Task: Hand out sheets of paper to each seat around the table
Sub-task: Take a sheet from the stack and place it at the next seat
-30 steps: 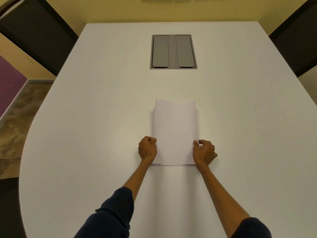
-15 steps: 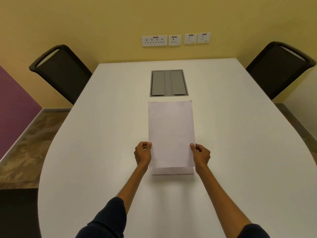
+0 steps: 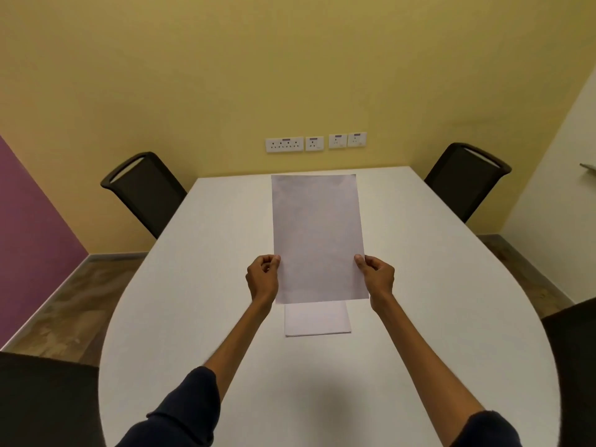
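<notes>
Sheet (image 3: 317,237) pinched at its lower side edges between thumb and curled fingers of left hand (image 3: 263,279) and right hand (image 3: 377,277), held upright in the air above the stack (image 3: 317,319) lying mid-width toward the table's (image 3: 193,317) near end. No paper shows by the far-left chair (image 3: 145,191), far-right chair (image 3: 467,179), near-left chair (image 3: 42,398) or near-right chair (image 3: 574,350). My read: handout barely started, every visible seat left to serve.

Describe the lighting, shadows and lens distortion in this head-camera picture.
Head view: dim, warm, even light with no glare; the held white paper sheet reads grey against the brighter white oval table; a faint soft shadow lies on the table's near end; wide-angle distortion bows the table's edges; nothing is notably blurred.
</notes>
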Demonstrator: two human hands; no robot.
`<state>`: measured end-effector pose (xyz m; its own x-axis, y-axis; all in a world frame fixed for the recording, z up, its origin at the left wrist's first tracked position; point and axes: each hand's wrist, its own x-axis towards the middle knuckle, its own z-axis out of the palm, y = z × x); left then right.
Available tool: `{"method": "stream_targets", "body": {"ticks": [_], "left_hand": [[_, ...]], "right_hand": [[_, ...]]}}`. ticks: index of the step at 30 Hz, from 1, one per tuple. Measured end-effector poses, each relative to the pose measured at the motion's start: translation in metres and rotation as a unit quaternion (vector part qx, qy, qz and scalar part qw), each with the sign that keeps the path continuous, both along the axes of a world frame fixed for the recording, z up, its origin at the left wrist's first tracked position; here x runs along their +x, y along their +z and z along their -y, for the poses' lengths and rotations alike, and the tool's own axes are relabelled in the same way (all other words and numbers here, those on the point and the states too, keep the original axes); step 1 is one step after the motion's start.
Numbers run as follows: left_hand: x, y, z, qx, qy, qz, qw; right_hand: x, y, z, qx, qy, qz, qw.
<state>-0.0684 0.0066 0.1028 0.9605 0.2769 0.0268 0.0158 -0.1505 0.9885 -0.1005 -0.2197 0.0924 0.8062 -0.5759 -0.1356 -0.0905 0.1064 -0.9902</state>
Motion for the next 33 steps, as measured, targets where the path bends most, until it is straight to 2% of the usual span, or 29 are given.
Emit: {"method": "stream_targets", "body": {"ticks": [10, 15, 24, 33], "left_hand": [[-0.086, 0.043, -0.024, -0.017, -0.048, 0.115, 0.992], [-0.129, 0.055, -0.021, -0.025, -0.072, 0.128, 0.989], [-0.187, 0.084, 0.043, -0.067, -0.133, 0.131, 0.98], [-0.254, 0.102, 0.152, -0.095, -0.176, 0.144, 0.969]], "right_hand": [[-0.112, 0.06, -0.025, -0.023, -0.022, 0.069, 0.997], [-0.177, 0.074, -0.031, -0.025, -0.05, 0.086, 0.995], [-0.268, 0.105, 0.017, -0.053, -0.109, 0.103, 0.987], [-0.36, 0.121, 0.107, -0.059, -0.157, 0.117, 0.979]]}}
